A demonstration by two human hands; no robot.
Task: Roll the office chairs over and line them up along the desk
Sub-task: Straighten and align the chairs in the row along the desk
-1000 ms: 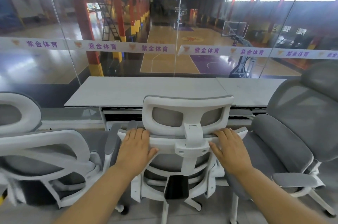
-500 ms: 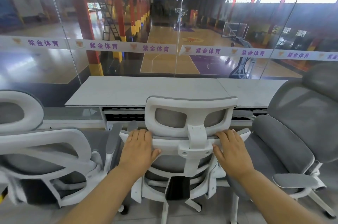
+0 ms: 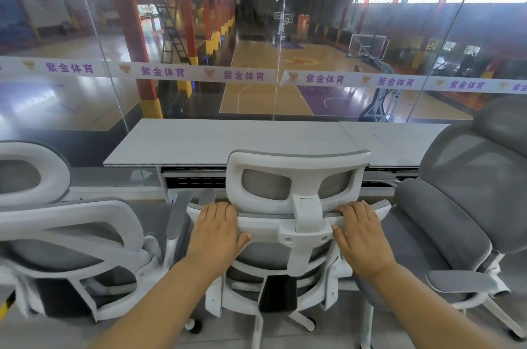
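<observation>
Middle chair (image 3: 296, 223), white frame with grey mesh, is seen from behind, square to the counter (image 3: 228, 140), headrest top overlapping the counter's near edge in view. Left hand (image 3: 212, 237) is laid palm-down on the top rail of the middle chair's backrest, left of the headrest post; fingers are curled over the rail's far edge, thumb spread toward the post. Right hand (image 3: 360, 240) is placed the same way right of the post, fingers over the rail, thumb against the white bracket. Both hands are closed loosely over the rail rather than clenched. Left chair (image 3: 74, 237) of the same white-and-grey type is parked just beside the middle chair, angled, its armrest close to the middle chair's left side; contact cannot be told. Right chair (image 3: 467, 206), all grey mesh with a padded lumbar cushion, stands just beside the middle chair on the other side, turned partly sideways, backrest away from the middle chair. The counter is a pale slab in two sections with a seam right of the middle chair's headrest. Behind the counter a glass wall (image 3: 285, 35) is fitted, with a printed white band (image 3: 199, 73) across it; a basketball court (image 3: 273, 86) is visible below through the glass. Middle chair's casters sit on a tiled floor (image 3: 336, 337).
</observation>
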